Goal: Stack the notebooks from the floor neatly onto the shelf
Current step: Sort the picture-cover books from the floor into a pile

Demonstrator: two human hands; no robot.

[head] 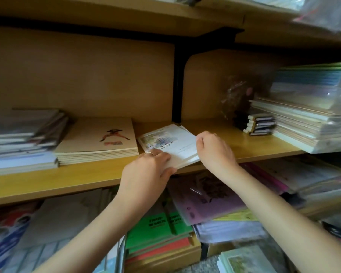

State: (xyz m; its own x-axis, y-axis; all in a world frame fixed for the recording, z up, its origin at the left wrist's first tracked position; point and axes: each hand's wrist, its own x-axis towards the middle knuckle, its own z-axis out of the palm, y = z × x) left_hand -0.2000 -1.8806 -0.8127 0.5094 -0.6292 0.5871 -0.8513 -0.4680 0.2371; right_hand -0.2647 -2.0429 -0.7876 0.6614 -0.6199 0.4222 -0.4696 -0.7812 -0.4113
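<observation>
Shelf [77, 178] carries a tan stack [98, 138]. Just right of it I see the notebooks [173, 140] lying skewed, overhanging the front edge. Left hand [148, 170] grips their near corner, thumb underneath. Right hand [215, 148], fingers curled, holds their right edge.

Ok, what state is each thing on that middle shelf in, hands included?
White flower-printed notebook stack: flat on the yellow wooden shelf, skewed, overhanging its front edge.
Left hand: grips the stack's near corner.
Right hand: fingers curled on its right edge.
Beige figure-printed notebook stack: flat, squared, untouched.
Small dark notepad pile: stacked, untouched.
</observation>
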